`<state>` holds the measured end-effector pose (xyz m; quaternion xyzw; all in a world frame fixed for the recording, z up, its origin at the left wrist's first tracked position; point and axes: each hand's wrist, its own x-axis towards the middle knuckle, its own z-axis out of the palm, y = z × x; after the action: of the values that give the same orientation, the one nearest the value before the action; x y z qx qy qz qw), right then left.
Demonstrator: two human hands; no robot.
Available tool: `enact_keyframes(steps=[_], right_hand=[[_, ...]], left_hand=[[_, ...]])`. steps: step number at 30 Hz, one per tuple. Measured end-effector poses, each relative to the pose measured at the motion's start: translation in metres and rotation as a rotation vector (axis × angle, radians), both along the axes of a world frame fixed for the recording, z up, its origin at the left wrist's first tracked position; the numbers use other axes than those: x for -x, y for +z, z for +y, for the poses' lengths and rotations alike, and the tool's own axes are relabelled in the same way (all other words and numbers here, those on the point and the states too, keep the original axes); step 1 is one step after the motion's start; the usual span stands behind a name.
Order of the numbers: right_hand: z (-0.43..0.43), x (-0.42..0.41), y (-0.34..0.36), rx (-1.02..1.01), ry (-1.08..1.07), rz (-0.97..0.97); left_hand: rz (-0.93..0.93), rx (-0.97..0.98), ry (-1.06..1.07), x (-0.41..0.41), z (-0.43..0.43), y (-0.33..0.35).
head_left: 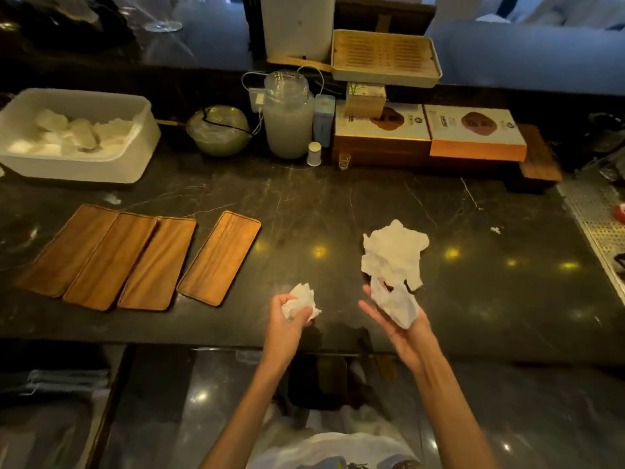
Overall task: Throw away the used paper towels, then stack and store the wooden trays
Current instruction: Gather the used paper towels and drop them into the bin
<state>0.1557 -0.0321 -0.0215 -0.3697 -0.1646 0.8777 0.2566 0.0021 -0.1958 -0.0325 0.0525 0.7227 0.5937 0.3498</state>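
left of both hands, four wooden trays (135, 258) lie parallel, slanting up-right.

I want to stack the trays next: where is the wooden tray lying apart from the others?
In the head view, the lone wooden tray lies on the dark counter, left of the left hand, just right of the three touching trays.

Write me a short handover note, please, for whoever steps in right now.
Left hand: closed on a crumpled towel.
Right hand: palm up, loosely holding a larger towel, partly unfolded.
Four trays lie flat on the counter at left: three side by side, one slightly apart.
Done: both towels are off the counter.
Left: bin the towels (no bin visible), then stack and store the trays.
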Motion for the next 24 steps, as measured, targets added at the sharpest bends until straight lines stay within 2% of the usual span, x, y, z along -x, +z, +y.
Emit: enact_keyframes(steps=[3,7,9,11,13,15,18,22,24], right_hand=[[-0.051,-0.009,-0.002,0.082,-0.130,-0.058],[-0.097,-0.038,0.001,0.031,-0.169,-0.195],[-0.108,-0.060,0.004,0.029,-0.191,-0.197],[-0.117,-0.081,0.004,0.060,-0.207,-0.151],[-0.125,-0.099,0.002,0.044,-0.216,-0.190],[-0.129,-0.112,-0.003,0.006,-0.197,-0.255],[-0.137,-0.129,-0.003,0.022,-0.135,-0.180],[-0.146,-0.152,-0.012,0.000,-0.041,-0.242],[-0.152,-0.167,-0.023,0.043,-0.052,-0.212]], left_hand=[[-0.020,0.002,-0.036,0.010,-0.030,-0.005],[-0.031,-0.031,-0.104,0.006,-0.057,-0.003],[-0.006,-0.018,-0.123,-0.001,-0.066,-0.003],[-0.062,-0.007,-0.129,-0.012,-0.074,-0.006],[-0.102,-0.027,-0.135,-0.024,-0.081,-0.009],[-0.094,-0.032,-0.153,-0.038,-0.087,-0.010],[-0.125,-0.088,-0.142,-0.062,-0.098,-0.007],[-0.143,-0.076,-0.100,-0.100,-0.118,-0.017],[-0.164,-0.058,-0.090,-0.120,-0.127,-0.023]])
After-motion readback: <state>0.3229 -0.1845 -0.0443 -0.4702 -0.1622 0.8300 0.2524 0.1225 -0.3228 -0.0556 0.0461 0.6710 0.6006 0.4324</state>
